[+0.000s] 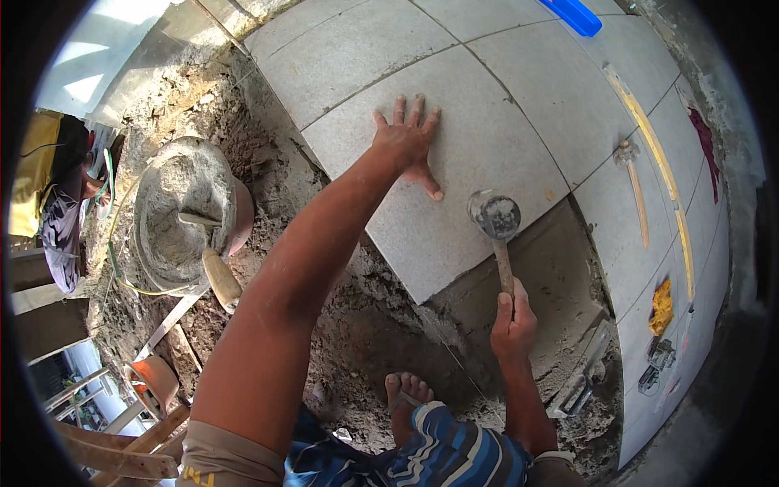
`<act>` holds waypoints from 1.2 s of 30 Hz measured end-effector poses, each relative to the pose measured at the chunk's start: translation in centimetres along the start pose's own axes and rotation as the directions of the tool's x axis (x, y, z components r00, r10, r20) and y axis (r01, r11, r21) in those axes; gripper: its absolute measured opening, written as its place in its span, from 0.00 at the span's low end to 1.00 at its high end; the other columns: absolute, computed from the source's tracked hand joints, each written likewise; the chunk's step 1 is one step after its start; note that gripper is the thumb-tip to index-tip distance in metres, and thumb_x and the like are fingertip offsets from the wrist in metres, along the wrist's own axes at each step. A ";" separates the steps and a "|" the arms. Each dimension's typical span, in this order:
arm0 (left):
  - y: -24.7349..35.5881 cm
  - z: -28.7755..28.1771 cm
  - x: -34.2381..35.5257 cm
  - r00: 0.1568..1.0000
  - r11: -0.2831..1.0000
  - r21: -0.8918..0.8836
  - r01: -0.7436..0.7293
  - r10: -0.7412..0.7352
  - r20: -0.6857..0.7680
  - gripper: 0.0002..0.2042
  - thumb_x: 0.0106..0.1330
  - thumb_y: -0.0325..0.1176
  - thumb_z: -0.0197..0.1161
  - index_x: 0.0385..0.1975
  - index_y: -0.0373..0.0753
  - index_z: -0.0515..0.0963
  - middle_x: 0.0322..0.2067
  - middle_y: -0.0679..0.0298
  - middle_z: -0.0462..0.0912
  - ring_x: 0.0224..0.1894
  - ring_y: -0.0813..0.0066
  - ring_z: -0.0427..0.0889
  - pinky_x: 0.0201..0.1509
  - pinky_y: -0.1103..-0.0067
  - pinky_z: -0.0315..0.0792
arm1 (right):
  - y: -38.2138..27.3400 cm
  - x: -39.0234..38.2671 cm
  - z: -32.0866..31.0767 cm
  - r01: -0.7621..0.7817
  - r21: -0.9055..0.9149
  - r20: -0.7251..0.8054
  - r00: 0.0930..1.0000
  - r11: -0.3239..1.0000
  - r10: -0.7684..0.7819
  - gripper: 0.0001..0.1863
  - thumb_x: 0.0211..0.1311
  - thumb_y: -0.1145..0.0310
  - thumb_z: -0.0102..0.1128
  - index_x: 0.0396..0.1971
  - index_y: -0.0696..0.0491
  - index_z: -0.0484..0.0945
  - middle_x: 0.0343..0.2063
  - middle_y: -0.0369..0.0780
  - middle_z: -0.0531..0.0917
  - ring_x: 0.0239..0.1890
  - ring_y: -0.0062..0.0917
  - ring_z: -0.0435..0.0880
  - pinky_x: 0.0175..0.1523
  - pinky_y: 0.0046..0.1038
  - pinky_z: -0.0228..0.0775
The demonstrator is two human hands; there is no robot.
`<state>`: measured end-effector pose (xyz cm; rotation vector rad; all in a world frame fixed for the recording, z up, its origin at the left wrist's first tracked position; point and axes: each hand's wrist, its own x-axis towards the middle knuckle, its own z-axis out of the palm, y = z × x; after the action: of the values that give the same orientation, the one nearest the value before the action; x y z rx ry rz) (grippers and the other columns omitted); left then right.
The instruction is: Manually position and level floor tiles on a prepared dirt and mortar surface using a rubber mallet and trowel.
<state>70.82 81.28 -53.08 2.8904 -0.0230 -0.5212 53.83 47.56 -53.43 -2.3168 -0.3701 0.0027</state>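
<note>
My left hand is pressed flat on a large light grey floor tile, its fingers spread and nothing held. Closer to me, my right hand is wrapped round the wooden handle of a rubber mallet. The mallet's dark, mortar-smeared head is over the tile's right part; whether it touches the surface I cannot tell. Along the tile's near right edge lies a patch of smoothed wet mortar. Right of my right hand, a metal float rests at the mortar's edge.
A mortar bucket stands left, a trowel across its rim. On the right-hand tiles lie a hammer, a long yellow strip and a yellow cloth. A blue object is at the top. My foot stands on rough soil.
</note>
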 end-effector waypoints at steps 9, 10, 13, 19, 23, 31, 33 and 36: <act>0.1 0.2 0.1 1.000 1.000 -0.006 -0.002 0.002 -0.008 0.81 0.24 0.65 0.88 0.84 0.46 0.43 0.83 0.46 0.38 0.83 0.35 0.36 0.78 0.31 0.41 | -0.6 1.8 1.4 -0.160 -0.072 0.150 0.974 0.985 0.169 0.20 0.79 0.63 0.56 0.64 0.56 0.77 0.48 0.53 0.87 0.49 0.51 0.88 0.52 0.43 0.81; 0.1 0.2 0.2 1.000 1.000 -0.004 0.002 -0.002 -0.003 0.81 0.24 0.65 0.88 0.84 0.46 0.43 0.83 0.46 0.38 0.83 0.35 0.36 0.78 0.31 0.42 | -0.8 1.7 1.4 -0.142 -0.070 0.154 0.976 0.987 0.151 0.20 0.79 0.63 0.56 0.64 0.56 0.77 0.48 0.53 0.87 0.49 0.51 0.88 0.52 0.43 0.81; -0.2 0.2 0.2 1.000 1.000 0.001 0.015 -0.015 -0.008 0.82 0.23 0.65 0.88 0.84 0.46 0.43 0.83 0.46 0.38 0.84 0.36 0.36 0.78 0.31 0.42 | -1.1 1.8 1.4 -0.053 0.039 0.068 0.996 0.998 0.051 0.21 0.79 0.63 0.56 0.64 0.56 0.77 0.47 0.53 0.88 0.48 0.51 0.89 0.51 0.43 0.81; -0.3 0.4 0.3 1.000 1.000 0.017 0.009 -0.008 -0.026 0.82 0.24 0.66 0.88 0.84 0.46 0.43 0.83 0.46 0.39 0.84 0.36 0.37 0.78 0.32 0.42 | -1.2 1.1 1.3 -0.124 0.042 0.125 0.985 0.991 0.118 0.20 0.79 0.63 0.56 0.64 0.56 0.77 0.47 0.53 0.88 0.47 0.49 0.89 0.50 0.41 0.81; -0.3 0.5 0.4 1.000 1.000 0.027 0.000 0.000 -0.029 0.81 0.25 0.67 0.87 0.84 0.46 0.43 0.83 0.46 0.40 0.84 0.36 0.36 0.78 0.31 0.42 | -1.1 0.0 1.0 -0.084 0.074 0.113 0.991 0.994 0.076 0.20 0.79 0.63 0.56 0.64 0.56 0.78 0.47 0.53 0.88 0.47 0.48 0.89 0.50 0.41 0.81; -0.3 0.6 0.3 0.999 1.000 0.018 0.001 0.000 -0.040 0.81 0.25 0.67 0.87 0.84 0.46 0.44 0.83 0.46 0.40 0.84 0.36 0.36 0.77 0.30 0.42 | -0.1 -1.0 0.8 -0.022 0.027 0.088 0.996 0.999 0.019 0.21 0.77 0.63 0.59 0.63 0.57 0.78 0.50 0.52 0.88 0.49 0.49 0.89 0.51 0.43 0.82; -0.2 0.5 0.4 0.999 1.000 0.014 -0.007 0.008 -0.038 0.81 0.25 0.67 0.87 0.84 0.46 0.44 0.83 0.46 0.40 0.84 0.36 0.36 0.78 0.30 0.42 | 0.0 -1.2 0.7 -0.014 -0.115 0.179 0.983 0.993 0.034 0.21 0.76 0.63 0.60 0.63 0.58 0.78 0.51 0.52 0.88 0.49 0.49 0.89 0.51 0.43 0.83; -0.2 0.4 0.5 0.999 1.000 0.026 0.015 -0.014 -0.039 0.81 0.25 0.68 0.87 0.84 0.46 0.43 0.83 0.46 0.40 0.84 0.37 0.36 0.78 0.30 0.41 | 0.0 -1.6 0.8 0.005 -0.049 0.158 0.987 0.999 0.003 0.21 0.76 0.65 0.61 0.62 0.58 0.78 0.51 0.51 0.88 0.50 0.49 0.89 0.52 0.43 0.83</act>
<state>71.16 81.39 -53.68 2.9278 -0.0031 -0.4713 52.24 47.71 -54.13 -2.3717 -0.4560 0.1799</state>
